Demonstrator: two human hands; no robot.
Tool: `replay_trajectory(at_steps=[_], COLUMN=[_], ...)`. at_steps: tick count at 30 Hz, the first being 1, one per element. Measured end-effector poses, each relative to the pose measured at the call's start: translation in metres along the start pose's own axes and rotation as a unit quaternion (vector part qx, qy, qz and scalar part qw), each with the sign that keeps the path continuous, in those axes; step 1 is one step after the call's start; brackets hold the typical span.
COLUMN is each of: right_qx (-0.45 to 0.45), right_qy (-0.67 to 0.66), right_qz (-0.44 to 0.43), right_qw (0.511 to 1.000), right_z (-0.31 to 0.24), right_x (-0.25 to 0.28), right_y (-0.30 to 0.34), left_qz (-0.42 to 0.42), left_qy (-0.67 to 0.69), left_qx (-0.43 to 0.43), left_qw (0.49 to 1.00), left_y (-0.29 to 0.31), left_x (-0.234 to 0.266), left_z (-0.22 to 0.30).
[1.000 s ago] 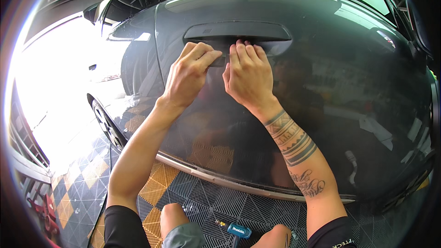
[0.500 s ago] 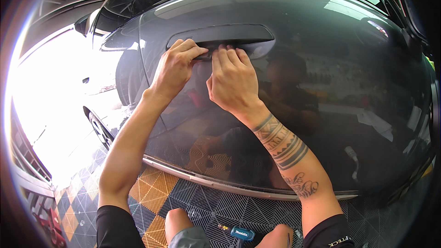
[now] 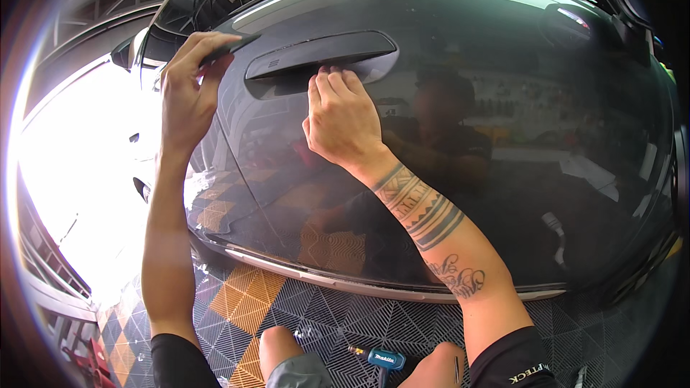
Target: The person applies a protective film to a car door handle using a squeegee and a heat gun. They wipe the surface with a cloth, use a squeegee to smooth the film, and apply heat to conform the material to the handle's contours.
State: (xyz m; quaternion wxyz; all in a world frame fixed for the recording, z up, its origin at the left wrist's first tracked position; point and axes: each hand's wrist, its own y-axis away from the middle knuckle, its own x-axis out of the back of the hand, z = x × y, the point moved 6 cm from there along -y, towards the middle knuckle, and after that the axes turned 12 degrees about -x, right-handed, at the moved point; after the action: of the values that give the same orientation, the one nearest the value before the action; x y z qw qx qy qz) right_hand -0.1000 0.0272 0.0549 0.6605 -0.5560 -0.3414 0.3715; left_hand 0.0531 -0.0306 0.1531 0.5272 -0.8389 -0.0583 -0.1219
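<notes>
tiled floor (image 3: 248, 298) below; left hand (image 3: 188, 100) pinches a thin tool (image 3: 233, 47), likely light, stiff, best gripped behind its tip; right hand (image 3: 345, 118) meets door handle (image 3: 320, 52), grip unclear.

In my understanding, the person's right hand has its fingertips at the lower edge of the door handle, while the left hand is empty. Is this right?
Not quite: the left hand is not empty. The head view shows it pinching a thin dark piece. The rest is right.
</notes>
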Motion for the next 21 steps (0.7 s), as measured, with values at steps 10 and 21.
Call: replay_trajectory(at_steps=[10, 21], right_qx=[-0.005, -0.01], right_qy=[0.004, -0.017], right_qz=[0.021, 0.008], right_qw=[1.0, 1.0], right_z=[-0.005, -0.004], right_x=[0.001, 0.0], right_y=[0.001, 0.004], left_qz=[-0.104, -0.145], left_qy=[-0.135, -0.177], left_qx=[-0.017, -0.053], left_qw=[0.985, 0.972], left_y=[0.067, 0.053], left_x=[-0.058, -0.059], left_z=[-0.011, -0.038])
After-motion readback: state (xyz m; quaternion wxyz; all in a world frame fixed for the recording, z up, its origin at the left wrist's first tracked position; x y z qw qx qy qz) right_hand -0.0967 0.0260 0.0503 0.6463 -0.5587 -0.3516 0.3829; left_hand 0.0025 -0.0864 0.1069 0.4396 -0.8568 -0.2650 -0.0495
